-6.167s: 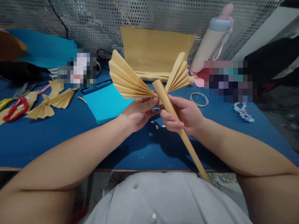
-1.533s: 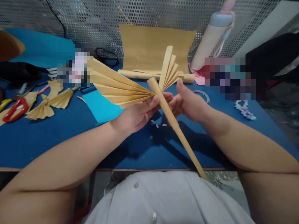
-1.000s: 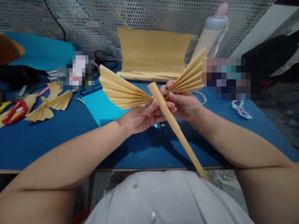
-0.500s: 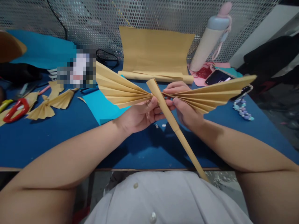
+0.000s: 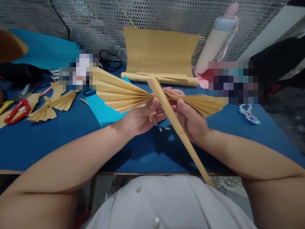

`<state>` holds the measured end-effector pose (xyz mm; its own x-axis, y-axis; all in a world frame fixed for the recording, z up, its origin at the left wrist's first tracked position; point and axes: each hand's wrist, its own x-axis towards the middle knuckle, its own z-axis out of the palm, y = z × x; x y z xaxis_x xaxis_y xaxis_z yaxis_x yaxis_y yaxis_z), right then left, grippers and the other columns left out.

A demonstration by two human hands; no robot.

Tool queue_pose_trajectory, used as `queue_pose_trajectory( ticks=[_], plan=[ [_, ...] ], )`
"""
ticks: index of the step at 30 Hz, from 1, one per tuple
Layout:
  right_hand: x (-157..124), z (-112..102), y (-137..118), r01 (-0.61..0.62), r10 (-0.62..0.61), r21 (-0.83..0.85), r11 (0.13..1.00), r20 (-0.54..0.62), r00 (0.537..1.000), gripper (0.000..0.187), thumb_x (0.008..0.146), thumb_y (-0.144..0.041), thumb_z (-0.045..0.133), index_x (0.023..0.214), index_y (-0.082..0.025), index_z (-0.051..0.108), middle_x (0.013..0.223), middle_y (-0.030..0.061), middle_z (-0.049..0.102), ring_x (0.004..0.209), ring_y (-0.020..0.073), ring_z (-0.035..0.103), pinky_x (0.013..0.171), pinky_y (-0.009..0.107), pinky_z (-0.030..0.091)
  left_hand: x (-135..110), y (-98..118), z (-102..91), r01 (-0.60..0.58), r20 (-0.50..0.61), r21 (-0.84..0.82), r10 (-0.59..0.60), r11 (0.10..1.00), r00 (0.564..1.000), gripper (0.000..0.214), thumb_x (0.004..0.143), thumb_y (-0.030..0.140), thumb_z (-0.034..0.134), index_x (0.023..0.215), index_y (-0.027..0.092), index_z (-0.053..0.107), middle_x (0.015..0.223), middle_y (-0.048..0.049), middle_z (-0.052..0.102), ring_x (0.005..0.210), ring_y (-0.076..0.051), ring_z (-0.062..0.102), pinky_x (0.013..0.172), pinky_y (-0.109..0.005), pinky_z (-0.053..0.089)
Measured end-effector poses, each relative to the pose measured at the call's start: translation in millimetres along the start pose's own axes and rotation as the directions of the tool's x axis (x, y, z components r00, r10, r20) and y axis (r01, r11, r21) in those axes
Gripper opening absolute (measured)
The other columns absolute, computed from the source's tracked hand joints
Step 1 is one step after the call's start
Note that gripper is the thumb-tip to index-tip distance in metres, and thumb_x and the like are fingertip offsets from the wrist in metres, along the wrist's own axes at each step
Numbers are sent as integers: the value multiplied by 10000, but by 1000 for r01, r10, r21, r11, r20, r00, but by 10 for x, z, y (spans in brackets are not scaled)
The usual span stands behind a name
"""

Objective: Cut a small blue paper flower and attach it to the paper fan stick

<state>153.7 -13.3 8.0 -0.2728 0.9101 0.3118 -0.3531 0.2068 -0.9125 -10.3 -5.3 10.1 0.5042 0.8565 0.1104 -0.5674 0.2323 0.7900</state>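
Nearest, a tan rolled-paper tube (image 5: 176, 122) slants from near our grey shirt (image 5: 171, 200) up between our left grip (image 5: 140, 118) and right grip (image 5: 192, 121). With the left we pinch the root of a tan pleated paper fan (image 5: 121, 93) beside the tube; with the right we grasp a second tan pleated paper fan (image 5: 206, 105). Beyond both, a partly unrolled tan paper roll (image 5: 160, 55) rests on the blue counter (image 5: 35, 143).
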Motion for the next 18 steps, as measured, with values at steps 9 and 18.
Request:
queue_pose_trajectory(
  ticks=[9, 18],
  plan=[
    [-81, -3, 31, 45, -47, -48, 998, -29, 998, 244, 907, -371, 698, 985, -261, 494, 1019, -9, 539, 980, 136, 592, 943, 284, 520, -5, 16, 43, -42, -14, 109, 44, 993, 999, 350, 757, 494, 823, 988, 239, 758, 1030, 13, 745, 1108, -203, 677, 958, -282, 542],
    [197, -309, 18, -288, 265, 12, 958, 350, 898, 502, 709, -482, 824, 1083, -249, 585, 935, 1, 627, 794, 148, 596, 735, 283, 534, -7, 89, 38, -118, -170, 259, 166, 958, 971, 262, 855, 503, 726, 915, 248, 723, 952, -15, 704, 965, -228, 699, 792, -329, 582]
  ],
)
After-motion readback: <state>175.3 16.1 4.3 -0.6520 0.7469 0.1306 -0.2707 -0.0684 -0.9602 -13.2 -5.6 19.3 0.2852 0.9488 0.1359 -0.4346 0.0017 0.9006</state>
